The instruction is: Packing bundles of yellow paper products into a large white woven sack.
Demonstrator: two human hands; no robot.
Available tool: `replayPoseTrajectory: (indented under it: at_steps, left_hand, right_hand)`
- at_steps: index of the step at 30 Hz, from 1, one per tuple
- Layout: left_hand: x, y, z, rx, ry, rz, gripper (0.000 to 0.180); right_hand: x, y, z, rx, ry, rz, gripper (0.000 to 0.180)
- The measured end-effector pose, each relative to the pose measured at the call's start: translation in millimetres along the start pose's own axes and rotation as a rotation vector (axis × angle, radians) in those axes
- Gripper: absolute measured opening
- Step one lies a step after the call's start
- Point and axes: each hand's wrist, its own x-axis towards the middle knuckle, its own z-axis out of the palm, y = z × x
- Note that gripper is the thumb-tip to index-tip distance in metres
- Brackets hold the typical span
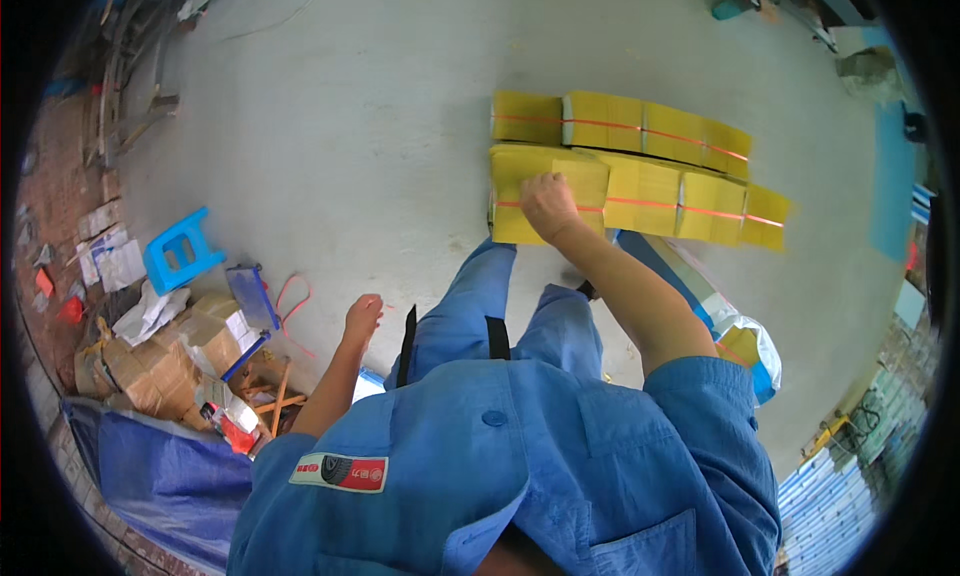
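Bundles of yellow paper stacks (640,191), tied with orange strapping, lie in two rows on the grey concrete floor (350,126). My right hand (547,204) presses down on the nearest yellow bundle (520,171) at the left end of the front row, fingers curled on its top. My left hand (362,316) hangs free beside my left knee, fingers loosely together, holding nothing. I wear blue work clothes (520,446).
A small blue plastic stool (180,251) stands at the left. Cardboard boxes (160,366), a blue tarp (170,476), orange strap loops (290,296) and scraps crowd the lower left. A white-and-blue sack (745,341) lies at my right. Blue stacked material (830,496) is at lower right.
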Motion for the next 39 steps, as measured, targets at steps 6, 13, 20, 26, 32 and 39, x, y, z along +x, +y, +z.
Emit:
replayPoseTrajectory:
  at_steps: [6, 13, 20, 26, 32, 39]
  left_hand:
    - [3, 11, 0, -0.018, -0.112, -0.084, 0.04]
    - [5, 80, 8, 0.091, -0.143, 0.104, 0.04]
    - [-18, 109, 32, 0.142, -0.185, 0.198, 0.036]
    - [-40, 81, 50, 0.178, -0.178, 0.153, 0.038]
    - [-48, 55, 53, 0.255, -0.236, 0.081, 0.038]
    - [-46, 126, 104, 0.405, -0.257, 0.167, 0.038]
  right_hand:
    - [-14, 2, -7, 0.038, -0.051, 0.021, 0.008]
    - [1, -2, 1, -0.026, -0.112, 0.062, 0.009]
    - [-29, 6, 7, 0.078, 0.101, 0.178, 0.008]
    - [-17, 5, 16, 0.081, 0.035, 0.166, 0.013]
    - [-29, 14, -2, 0.654, -0.262, 0.29, 0.013]
    - [-167, 51, -111, 0.995, 0.072, 0.468, 0.014]
